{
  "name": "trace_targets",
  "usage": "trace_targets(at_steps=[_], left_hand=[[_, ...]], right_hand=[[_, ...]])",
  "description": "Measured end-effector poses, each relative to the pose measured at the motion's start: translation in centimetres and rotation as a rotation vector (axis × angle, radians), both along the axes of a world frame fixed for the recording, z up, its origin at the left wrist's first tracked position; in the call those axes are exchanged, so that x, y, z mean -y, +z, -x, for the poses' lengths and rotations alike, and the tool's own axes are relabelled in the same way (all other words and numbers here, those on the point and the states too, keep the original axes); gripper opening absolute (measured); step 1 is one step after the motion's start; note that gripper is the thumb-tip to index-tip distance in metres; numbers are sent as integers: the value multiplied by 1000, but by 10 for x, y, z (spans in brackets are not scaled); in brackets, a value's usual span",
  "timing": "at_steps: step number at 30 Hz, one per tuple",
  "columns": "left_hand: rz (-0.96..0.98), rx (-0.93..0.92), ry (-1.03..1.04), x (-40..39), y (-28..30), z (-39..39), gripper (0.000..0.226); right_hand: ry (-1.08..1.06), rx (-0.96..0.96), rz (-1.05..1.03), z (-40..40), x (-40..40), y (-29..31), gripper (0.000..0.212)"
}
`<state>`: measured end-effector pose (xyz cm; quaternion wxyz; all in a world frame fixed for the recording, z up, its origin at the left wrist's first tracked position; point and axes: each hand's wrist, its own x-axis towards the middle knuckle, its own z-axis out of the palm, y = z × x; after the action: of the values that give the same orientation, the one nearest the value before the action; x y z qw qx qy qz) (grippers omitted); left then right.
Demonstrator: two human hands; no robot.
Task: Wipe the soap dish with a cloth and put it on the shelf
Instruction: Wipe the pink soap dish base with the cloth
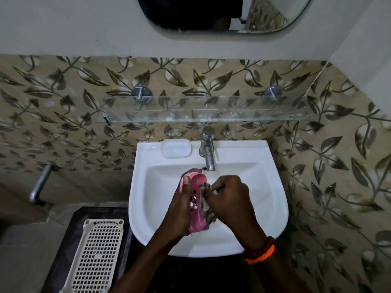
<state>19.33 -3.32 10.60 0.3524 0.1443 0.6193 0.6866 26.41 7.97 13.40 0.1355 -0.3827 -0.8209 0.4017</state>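
Over the white sink basin (pixel 264 199), my left hand (pixel 179 210) grips a pink soap dish (pixel 197 199) with holes in its base, held on edge. My right hand (pixel 230 199) presses a dark patterned cloth (pixel 208 208) against the dish's right side; most of the cloth is hidden behind my fingers. A glass shelf (pixel 207 112) on two metal brackets hangs on the tiled wall above the sink, with nothing standing on it.
A chrome tap (pixel 208 151) rises at the sink's back, just beyond my hands. A white soap tray (pixel 176 148) sits on the sink's back left rim. A cream perforated basket (pixel 97 256) lies lower left; a metal wall tap (pixel 41 182) sticks out at left. A mirror (pixel 222 15) hangs above.
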Motion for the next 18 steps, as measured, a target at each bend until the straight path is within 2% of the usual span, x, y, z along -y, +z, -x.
trace_targets(at_steps=[3, 8, 10, 13, 15, 18], left_hand=[[-25, 79, 77, 1, 2, 7, 66], [-6, 288, 147, -2, -3, -15, 60], [8, 357, 175, -1, -4, -19, 68], [-1, 336, 169, -2, 1, -10, 71], [-25, 341, 164, -4, 6, -2, 67], [-62, 402, 163, -6, 6, 8, 66]], right_hand=[[60, 62, 87, -13, 16, -9, 24], [67, -138, -100, -4, 8, 2, 15], [94, -194, -128, 3, 2, 12, 10], [147, -204, -220, -3, 14, 13, 1], [144, -209, -279, -10, 28, 12, 7], [230, -242, -179, -18, 44, 10, 22]])
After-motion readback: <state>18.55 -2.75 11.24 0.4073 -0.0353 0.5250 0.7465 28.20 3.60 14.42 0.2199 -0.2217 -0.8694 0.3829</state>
